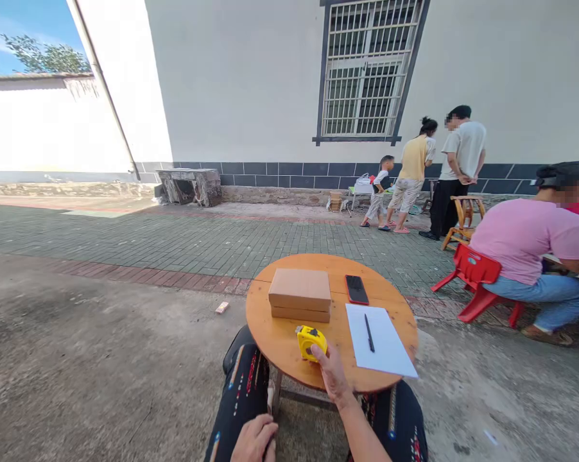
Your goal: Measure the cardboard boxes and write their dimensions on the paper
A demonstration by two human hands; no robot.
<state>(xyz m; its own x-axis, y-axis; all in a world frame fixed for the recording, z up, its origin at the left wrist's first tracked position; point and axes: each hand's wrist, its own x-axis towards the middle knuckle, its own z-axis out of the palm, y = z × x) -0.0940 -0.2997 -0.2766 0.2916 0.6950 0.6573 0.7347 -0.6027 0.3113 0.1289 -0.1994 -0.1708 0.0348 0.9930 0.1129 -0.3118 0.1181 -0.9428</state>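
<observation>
My right hand (334,372) grips a yellow tape measure (311,342) above the near side of a round wooden table (289,359). Its thumb lies across the front of the case. Just beyond it sits a closed brown cardboard box (300,294). To the right lies a white sheet of paper (390,350) with a black pen (369,333) on top. A phone (356,289) with a red edge rests behind the paper. My left hand (255,437) is low by my left thigh, its fingers bent and partly hidden; whether it holds anything does not show.
A person in a pink shirt (525,237) sits on a red plastic chair (477,266) at the right. Several people stand near the wall by a wooden chair (465,218). A small packet (222,308) lies on the ground left of the table.
</observation>
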